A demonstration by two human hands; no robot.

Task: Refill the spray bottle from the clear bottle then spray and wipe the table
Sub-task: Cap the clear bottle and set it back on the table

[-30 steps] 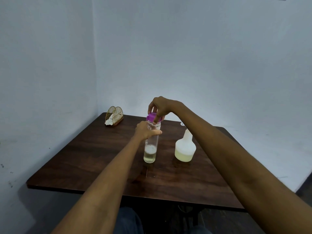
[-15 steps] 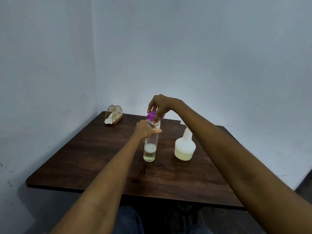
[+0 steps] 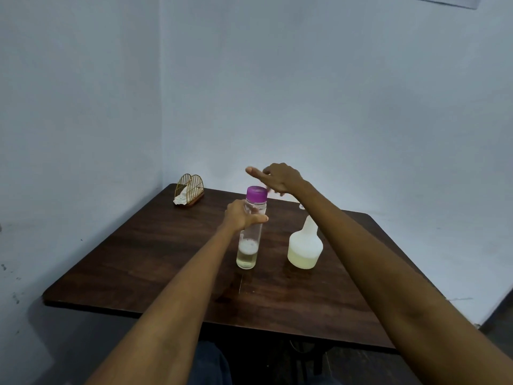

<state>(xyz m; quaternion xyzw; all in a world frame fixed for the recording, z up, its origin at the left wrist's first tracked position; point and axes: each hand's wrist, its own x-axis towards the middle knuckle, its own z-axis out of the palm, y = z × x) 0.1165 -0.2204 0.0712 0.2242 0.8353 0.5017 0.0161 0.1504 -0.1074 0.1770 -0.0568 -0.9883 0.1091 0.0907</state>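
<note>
1. Napkin holder (image 3: 189,190) with a crumpled napkin (image 3: 181,198) at 11 o'clock on the table (image 3: 138,259).
2. Left hand (image 3: 240,216) wrapped around the upright clear bottle (image 3: 249,237) at mid-table, purple cap (image 3: 256,194) on, little liquid inside.
3. Right hand (image 3: 280,177) at 1 o'clock above the cap, fingers spread, holding nothing.
4. Spray bottle (image 3: 304,245) at 3 o'clock of the clear bottle, partly behind the right forearm.

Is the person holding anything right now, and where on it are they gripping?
The left hand grips the clear bottle around its upper body, just below the purple cap. The right hand is open above the cap and holds nothing.
</note>
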